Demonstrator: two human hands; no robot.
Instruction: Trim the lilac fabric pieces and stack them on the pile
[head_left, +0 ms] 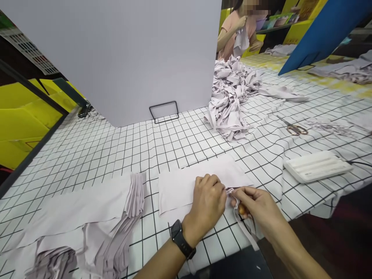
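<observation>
the left hand [207, 199], near the middle of the lower half of the frame, lies curled over a flat piece of pale cloth [177, 190]; its fingertips are hidden, so i cannot tell whether they pinch the cloth or only press on it. a dark watch [181, 238] sits on that wrist. the right hand [257, 205] is just beside it, thumb and forefinger pinched together on a thin pale strip [246, 230] that hangs down over the table edge. a dark, narrow edge shows between the two hands, and something shiny and orange-brown under the right fingers; both are too hidden to name.

the flat piece lies on a checked tablecloth [186, 143], just below the center of the frame. at lower left is a stack of similar cloth [87, 205], its layers fanned at the right end. a white box [318, 166] with a dark cord lies at the right, with scissors [295, 130] above it, handles toward the right, and a scatter of scraps [331, 126] beside them. a big crumpled heap of cloth [232, 89] lies right of a tall pale board [145, 58]. at upper right, a co-worker [228, 33] in a pink top holds up a piece of cloth, left of a blue board [322, 35].
</observation>
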